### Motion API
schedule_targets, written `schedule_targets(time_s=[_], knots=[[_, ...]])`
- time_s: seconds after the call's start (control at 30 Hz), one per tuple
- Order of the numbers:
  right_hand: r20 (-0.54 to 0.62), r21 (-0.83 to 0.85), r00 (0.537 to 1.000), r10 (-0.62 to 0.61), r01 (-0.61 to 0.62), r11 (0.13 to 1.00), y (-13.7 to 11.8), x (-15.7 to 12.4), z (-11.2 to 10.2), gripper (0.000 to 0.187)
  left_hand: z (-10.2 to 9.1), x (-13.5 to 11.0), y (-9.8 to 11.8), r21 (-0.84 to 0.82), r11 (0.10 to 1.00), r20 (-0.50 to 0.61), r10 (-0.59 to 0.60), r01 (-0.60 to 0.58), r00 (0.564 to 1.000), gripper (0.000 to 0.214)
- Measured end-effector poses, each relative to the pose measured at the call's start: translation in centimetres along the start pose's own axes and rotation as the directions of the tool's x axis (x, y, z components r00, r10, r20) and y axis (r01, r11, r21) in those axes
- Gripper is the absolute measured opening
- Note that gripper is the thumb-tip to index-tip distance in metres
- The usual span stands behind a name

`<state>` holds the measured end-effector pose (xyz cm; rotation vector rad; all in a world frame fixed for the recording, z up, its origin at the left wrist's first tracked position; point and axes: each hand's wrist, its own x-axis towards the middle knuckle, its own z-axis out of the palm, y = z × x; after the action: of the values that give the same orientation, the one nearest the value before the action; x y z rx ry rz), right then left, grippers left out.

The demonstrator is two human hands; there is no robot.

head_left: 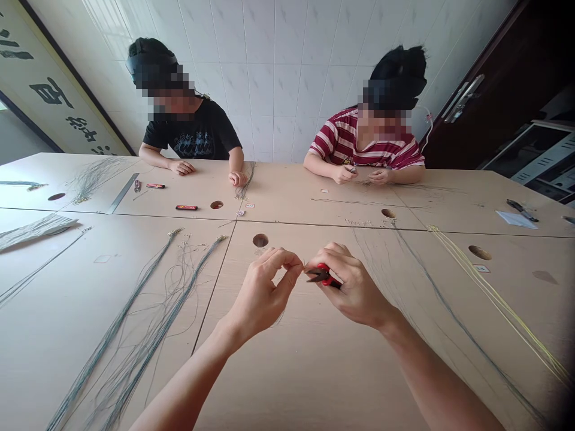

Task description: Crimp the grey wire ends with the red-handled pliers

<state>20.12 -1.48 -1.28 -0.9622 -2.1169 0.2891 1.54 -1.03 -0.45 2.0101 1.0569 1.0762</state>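
Note:
Over the middle of the table, my left hand (265, 293) is closed in a pinch, thumb against forefinger. A fine thread seems to be between the fingertips, with a faint strand (281, 316) hanging below the hand. My right hand (354, 286) is closed around small red-handled scissors (320, 275), their dark blades pointing left. The right thumb and forefinger reach close to the left fingertips, where the thread's tiny end shows. Whether the right fingertips also grip it, I cannot tell.
Bundles of grey-green cords (121, 317) lie at left; another cord bundle (442, 299) and yellow cords (498, 305) lie at right. The table (287, 383) has round holes, one (260, 240) ahead of my hands. Two people sit opposite. Red-and-black markers (186, 208) and a dark knife-like tool (521, 209) lie farther back.

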Motion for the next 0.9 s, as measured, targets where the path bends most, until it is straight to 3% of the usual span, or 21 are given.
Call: schedule_targets(time_s=[0.13, 0.27, 0.4, 0.5, 0.7, 0.9], knots=[[-0.033, -0.257, 0.977, -0.210, 0.195, 0.947, 0.21, -0.05, -0.02, 0.022, 0.07, 0.17, 0.28, -0.017, 0.993, 0.042, -0.114, 0.115, 0.993, 0.019], [-0.005, -0.408, 0.949, -0.314, 0.285, 0.867, 0.43, -0.18, 0.04, 0.021, 0.04, 0.38, 0.25, -0.112, 0.963, 0.098, -0.234, 0.244, 0.967, 0.020], [-0.057, -0.160, 0.986, -0.158, 0.148, 0.976, 0.48, -0.37, 0.04, 0.022, -0.25, 0.44, -0.10, -0.251, 0.918, 0.157, -0.273, 0.306, 0.949, 0.020], [-0.053, 0.012, 0.998, -0.019, 0.020, 1.000, 0.32, -0.52, -0.19, 0.021, -0.60, 0.40, -0.16, -0.286, 0.905, 0.152, -0.281, 0.314, 0.948, 0.019], [-0.011, 0.111, 0.993, 0.115, -0.113, 0.987, -0.06, -0.62, -0.58, 0.016, -0.57, 0.17, 0.14, -0.283, 0.930, 0.142, -0.201, 0.235, 0.969, 0.013], [0.032, 0.195, 0.988, 0.153, -0.156, 0.968, -0.19, -0.69, -0.70, 0.018, -0.58, -0.02, 0.39, -0.249, 0.938, 0.104, -0.220, 0.239, 0.970, 0.015]])
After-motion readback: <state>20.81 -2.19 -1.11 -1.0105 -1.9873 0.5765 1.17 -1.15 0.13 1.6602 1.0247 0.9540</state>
